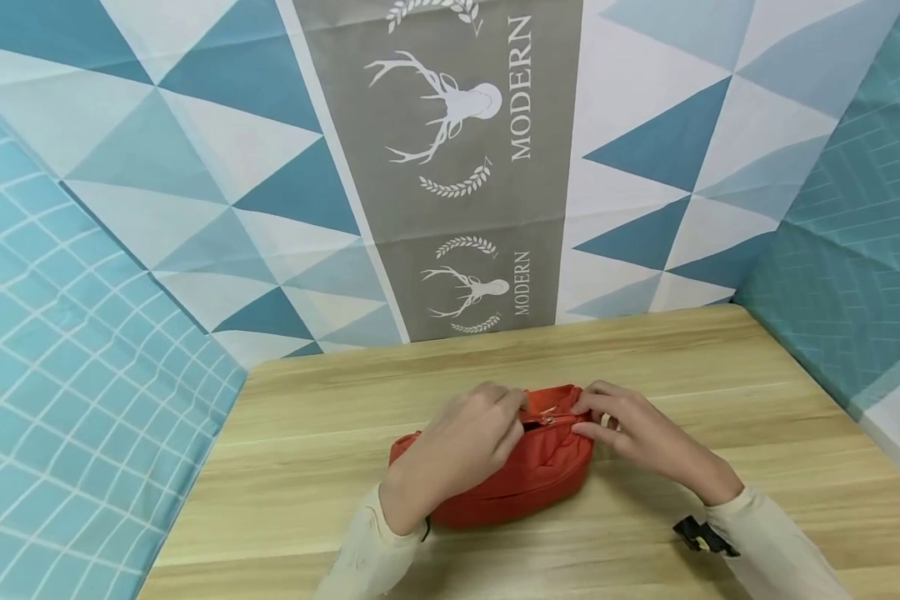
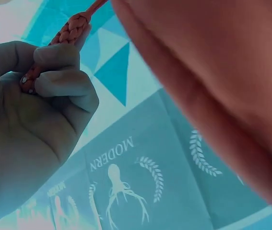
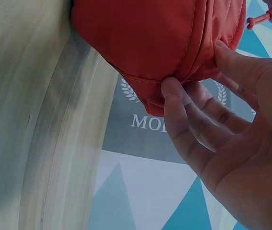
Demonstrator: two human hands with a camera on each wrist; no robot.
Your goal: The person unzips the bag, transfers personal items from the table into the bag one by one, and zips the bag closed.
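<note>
A red zippered bag [image 1: 525,475] lies on the wooden table, its zipper partly open with a dark gap and an orange-red lining showing near the right end. My left hand [image 1: 465,433] is over the bag's middle. In the left wrist view its curled fingers hold a braided cord zipper pull [image 2: 71,29], whose thin end runs up toward the bag [image 2: 212,86]. At the bag's right end, my right hand [image 1: 630,425] pinches the fabric between thumb and fingers, as the right wrist view shows with the red cloth [image 3: 150,43] between them.
The light wooden table [image 1: 307,450] runs back to a patterned cloth wall [image 1: 487,200] with deer heads and triangles. Blue cloth sides [image 1: 67,350] flank it left and right. A black strap piece [image 1: 705,537] is at my right sleeve.
</note>
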